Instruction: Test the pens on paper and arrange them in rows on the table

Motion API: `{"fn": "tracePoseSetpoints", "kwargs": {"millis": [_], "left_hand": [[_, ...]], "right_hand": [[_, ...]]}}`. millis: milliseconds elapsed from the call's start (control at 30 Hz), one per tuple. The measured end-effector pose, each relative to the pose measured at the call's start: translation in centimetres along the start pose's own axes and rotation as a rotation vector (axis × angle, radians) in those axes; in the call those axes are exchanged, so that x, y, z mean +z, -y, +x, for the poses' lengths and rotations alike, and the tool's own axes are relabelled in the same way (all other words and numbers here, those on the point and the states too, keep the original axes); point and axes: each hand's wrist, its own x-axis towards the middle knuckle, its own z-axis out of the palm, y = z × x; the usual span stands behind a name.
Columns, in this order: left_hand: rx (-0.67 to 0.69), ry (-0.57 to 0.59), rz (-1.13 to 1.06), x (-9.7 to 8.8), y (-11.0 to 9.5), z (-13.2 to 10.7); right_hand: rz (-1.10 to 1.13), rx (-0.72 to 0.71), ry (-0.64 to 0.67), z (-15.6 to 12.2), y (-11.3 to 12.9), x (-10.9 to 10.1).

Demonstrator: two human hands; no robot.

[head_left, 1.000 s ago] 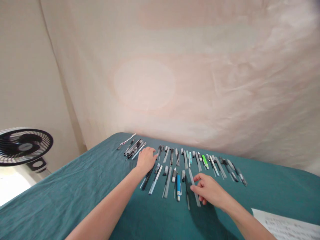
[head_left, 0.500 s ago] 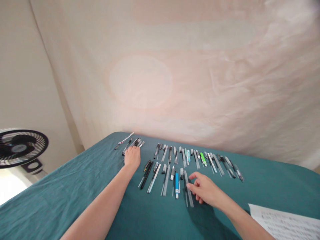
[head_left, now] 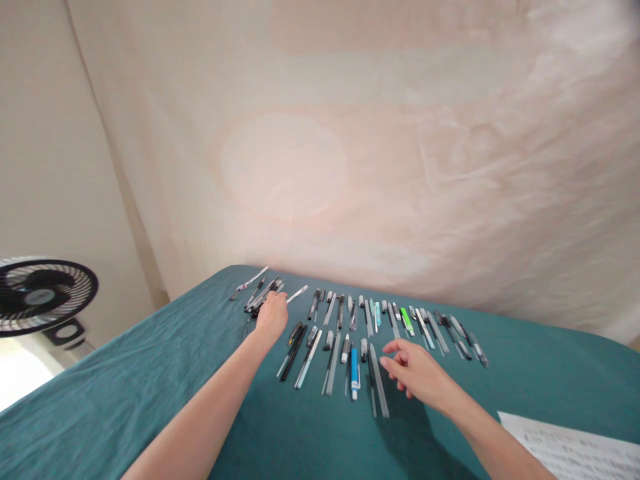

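Observation:
Several pens lie in two rows on a teal cloth. My left hand reaches to the far left and is closed on a white pen that sticks out to its right, beside a bunch of dark pens. My right hand hovers with fingers loosely apart and holds nothing, just right of a clear grey pen in the near row. A blue pen lies left of that. A green pen lies in the far row.
A black fan stands off the table at the left. A printed sheet of paper lies at the near right corner. A pale wrinkled cloth backdrop hangs right behind the table's far edge.
My left hand went from the middle of the far row to the bunch at the far left and closed on a white pen. My right hand let go of the clear grey pen and lifted slightly.

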Motion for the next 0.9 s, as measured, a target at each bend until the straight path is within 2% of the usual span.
{"fn": "tracePoseSetpoints", "kwargs": {"millis": [100, 200, 300, 400, 567, 800, 900], "left_hand": [[0.129, 0.019, -0.090, -0.8, -2.3, -0.2], [0.252, 0.077, -0.206, -1.6, -5.5, -1.5], [0.352, 0.275, -0.564, -2.2, -8.8, -3.7], [0.392, 0.439, -0.714, -2.4, -11.2, -6.0], [0.292, 0.600, -0.882, -2.5, -12.8, -8.0], [0.074, 0.810, -1.179, -2.2, -13.6, -8.7], [-0.013, 0.867, -1.282, -1.8, -13.8, -8.9]], "right_hand": [[0.070, -0.052, -0.038, 0.1, 0.5, -0.3], [0.195, -0.103, -0.075, 0.0, 1.4, -0.5], [0.387, -0.123, -0.121, -0.3, 2.4, -0.8], [0.585, -0.132, -0.181, -0.6, 3.0, -1.1], [0.719, -0.116, -0.221, -0.4, 2.8, -1.5], [0.628, -0.136, -0.049, -1.2, 3.6, -0.7], [0.575, -0.138, -0.022, -1.5, 4.0, -0.3]]}}
